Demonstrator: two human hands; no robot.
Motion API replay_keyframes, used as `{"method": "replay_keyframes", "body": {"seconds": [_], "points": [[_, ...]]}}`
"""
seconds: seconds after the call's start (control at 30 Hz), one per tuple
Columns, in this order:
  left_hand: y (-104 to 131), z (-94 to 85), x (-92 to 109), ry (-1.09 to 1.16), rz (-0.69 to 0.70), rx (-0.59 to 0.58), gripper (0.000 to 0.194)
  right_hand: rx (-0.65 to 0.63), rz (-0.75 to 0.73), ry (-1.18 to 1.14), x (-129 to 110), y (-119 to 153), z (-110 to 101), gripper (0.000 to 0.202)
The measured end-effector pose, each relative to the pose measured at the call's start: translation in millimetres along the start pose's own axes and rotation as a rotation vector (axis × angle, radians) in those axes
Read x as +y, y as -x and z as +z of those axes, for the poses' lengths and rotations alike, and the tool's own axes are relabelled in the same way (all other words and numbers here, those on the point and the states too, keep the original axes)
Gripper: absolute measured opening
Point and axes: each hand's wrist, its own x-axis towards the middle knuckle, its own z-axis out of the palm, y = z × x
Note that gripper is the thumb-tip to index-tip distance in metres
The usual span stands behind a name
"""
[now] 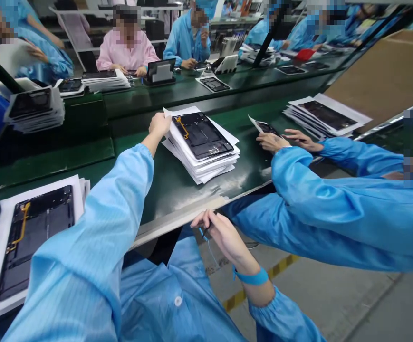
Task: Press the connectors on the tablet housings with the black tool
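My left hand reaches out to the stack in front of me. Its fingers are closed on the left corner of a white paper sheet near the top. On that stack lies a black tablet back cover with an orange flex cable at its upper left; more white sheets show in layers below. Just off the table edge, above my lap, my right hand is closed around a thin dark tool, mostly hidden by the fingers. A blue strap circles that wrist.
Another tablet cover lies on paper sheets at the left. On the right, a co-worker's hands hold a dark part beside another stack. A raised green shelf runs behind, with several people working beyond it.
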Motion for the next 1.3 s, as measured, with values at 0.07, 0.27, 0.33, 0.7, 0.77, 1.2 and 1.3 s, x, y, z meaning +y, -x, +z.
{"method": "replay_keyframes", "body": {"seconds": [0.07,0.27,0.33,0.7,0.77,1.2,1.3], "points": [[7,-5.0,1,0.035,0.014,0.049,0.018,0.015,-0.041,-0.020,-4,-8,-8,0.060],[63,-29.2,-14,0.298,0.033,0.002,0.017,0.173,-0.209,-0.135,-21,-39,-30,0.053],[75,-39.6,-21,0.381,-0.002,-0.016,0.011,0.229,-0.255,-0.180,-26,-53,-39,0.052],[61,-58.8,11,0.342,-0.180,-0.244,0.008,0.302,-0.428,-0.243,-33,-122,-54,0.035],[72,-65.1,16,0.326,-0.134,-0.280,0.012,0.309,-0.441,-0.240,-30,-124,-54,0.036],[185,-157.3,60,0.210,0.311,-0.258,0.024,0.297,-0.383,-0.389,-10,-39,1,0.024],[219,-183.8,87,0.216,0.264,-0.313,0.024,0.271,-0.300,-0.316,13,-35,10,0.025]]}}
